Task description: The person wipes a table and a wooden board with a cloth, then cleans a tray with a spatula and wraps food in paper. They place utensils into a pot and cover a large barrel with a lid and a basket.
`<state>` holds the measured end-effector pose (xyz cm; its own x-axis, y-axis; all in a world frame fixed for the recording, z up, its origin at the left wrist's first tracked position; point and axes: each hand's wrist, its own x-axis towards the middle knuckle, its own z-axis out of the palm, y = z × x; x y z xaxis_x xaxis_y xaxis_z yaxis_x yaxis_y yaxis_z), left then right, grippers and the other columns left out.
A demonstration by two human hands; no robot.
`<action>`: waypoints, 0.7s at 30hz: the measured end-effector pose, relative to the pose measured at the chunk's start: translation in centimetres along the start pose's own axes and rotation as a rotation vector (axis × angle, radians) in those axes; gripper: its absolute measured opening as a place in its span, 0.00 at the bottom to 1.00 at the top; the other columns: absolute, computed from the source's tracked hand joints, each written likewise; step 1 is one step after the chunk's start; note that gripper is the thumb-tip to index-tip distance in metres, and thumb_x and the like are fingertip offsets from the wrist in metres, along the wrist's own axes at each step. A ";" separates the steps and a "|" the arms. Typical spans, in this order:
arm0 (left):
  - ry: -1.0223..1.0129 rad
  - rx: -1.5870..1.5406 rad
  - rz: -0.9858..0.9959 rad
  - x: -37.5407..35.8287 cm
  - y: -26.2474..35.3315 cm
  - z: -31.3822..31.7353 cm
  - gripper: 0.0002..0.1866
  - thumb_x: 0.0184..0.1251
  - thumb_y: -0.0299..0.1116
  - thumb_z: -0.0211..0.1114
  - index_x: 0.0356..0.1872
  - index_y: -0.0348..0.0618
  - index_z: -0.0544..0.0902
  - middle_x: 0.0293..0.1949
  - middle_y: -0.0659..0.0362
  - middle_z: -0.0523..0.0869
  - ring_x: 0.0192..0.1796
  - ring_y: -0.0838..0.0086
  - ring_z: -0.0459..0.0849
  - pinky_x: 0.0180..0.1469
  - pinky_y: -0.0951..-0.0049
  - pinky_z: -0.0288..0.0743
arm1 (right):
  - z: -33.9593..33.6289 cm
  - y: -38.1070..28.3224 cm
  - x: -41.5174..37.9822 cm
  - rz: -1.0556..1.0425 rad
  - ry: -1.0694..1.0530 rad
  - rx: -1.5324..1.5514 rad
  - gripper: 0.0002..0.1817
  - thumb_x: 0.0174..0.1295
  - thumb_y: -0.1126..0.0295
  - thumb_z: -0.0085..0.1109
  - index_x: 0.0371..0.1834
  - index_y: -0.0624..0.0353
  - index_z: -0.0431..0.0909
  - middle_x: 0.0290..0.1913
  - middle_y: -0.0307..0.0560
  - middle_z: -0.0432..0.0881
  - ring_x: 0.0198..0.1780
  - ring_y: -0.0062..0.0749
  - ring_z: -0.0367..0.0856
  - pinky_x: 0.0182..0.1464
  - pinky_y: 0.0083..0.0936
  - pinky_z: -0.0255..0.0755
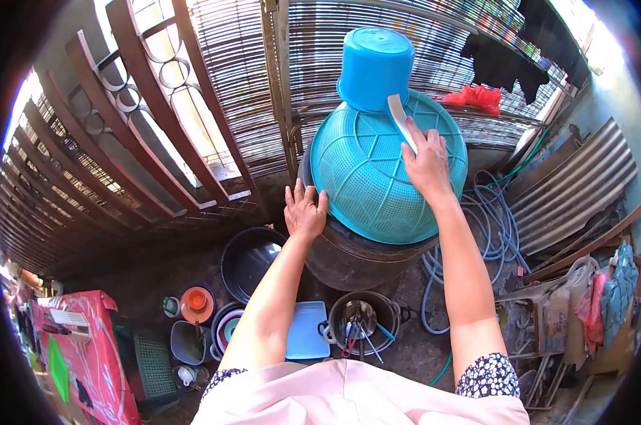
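Observation:
A large turquoise perforated basket (366, 177) lies upside down over a dark round barrel (356, 258). On top of the basket stands an inverted blue plastic bucket (374, 67). My right hand (427, 164) rests on the basket's dome and grips a white handle (398, 117) that leans against the bucket. My left hand (304, 210) lies flat with fingers spread on the barrel's rim, at the basket's left edge.
On the ground below sit a black basin (248, 261), a pot with utensils (359, 320), a blue lid (306, 331), an orange cup (196, 302) and bowls. Coiled hose (490, 219) lies right. Metal bars and bamboo blinds close the back.

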<state>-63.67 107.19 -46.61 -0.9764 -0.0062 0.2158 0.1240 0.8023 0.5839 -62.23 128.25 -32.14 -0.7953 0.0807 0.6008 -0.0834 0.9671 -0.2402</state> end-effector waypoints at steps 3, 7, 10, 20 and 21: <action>0.175 -0.318 -0.075 0.8 -1.1 2.0 0.22 0.59 0.49 0.50 0.50 0.46 0.70 0.63 0.45 0.56 0.65 0.51 0.51 0.61 0.57 0.52 | -0.5 0.9 1.0 0.042 0.012 0.031 0.24 0.51 0.69 0.55 0.55 0.53 0.69 0.37 0.51 0.70 0.43 0.45 0.68 0.48 0.37 0.64; 0.374 -0.595 0.225 2.7 4.5 -3.3 0.26 0.58 0.49 0.52 0.56 0.49 0.67 0.62 0.44 0.58 0.64 0.51 0.54 0.64 0.59 0.48 | 0.8 5.1 3.5 -0.065 0.094 -0.029 0.24 0.52 0.68 0.54 0.54 0.57 0.68 0.42 0.52 0.73 0.46 0.45 0.70 0.50 0.35 0.64; 0.279 -0.339 0.362 4.6 9.4 -6.1 0.29 0.56 0.52 0.52 0.59 0.53 0.64 0.63 0.50 0.58 0.65 0.57 0.54 0.63 0.57 0.49 | 2.5 6.0 4.9 -0.022 0.053 0.000 0.23 0.53 0.68 0.52 0.55 0.58 0.67 0.47 0.55 0.74 0.48 0.49 0.72 0.51 0.37 0.65; -0.119 0.006 0.174 9.3 11.1 -7.4 0.25 0.53 0.53 0.52 0.54 0.63 0.70 0.58 0.62 0.69 0.64 0.68 0.59 0.63 0.55 0.49 | 4.4 6.1 6.5 0.037 -0.119 0.072 0.21 0.54 0.66 0.50 0.54 0.50 0.67 0.45 0.54 0.75 0.47 0.51 0.73 0.49 0.40 0.66; -0.113 0.007 0.180 9.1 11.1 -7.4 0.25 0.53 0.53 0.52 0.54 0.63 0.70 0.58 0.62 0.69 0.64 0.68 0.59 0.63 0.55 0.49 | 4.8 6.2 6.4 -0.012 -0.026 0.100 0.21 0.53 0.66 0.51 0.52 0.50 0.68 0.46 0.53 0.75 0.47 0.50 0.72 0.48 0.40 0.66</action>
<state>-69.84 111.58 -32.39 -0.9523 0.2042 0.2269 0.2973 0.7887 0.5382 -70.67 133.62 -33.45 -0.8091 0.0615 0.5844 -0.1514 0.9391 -0.3085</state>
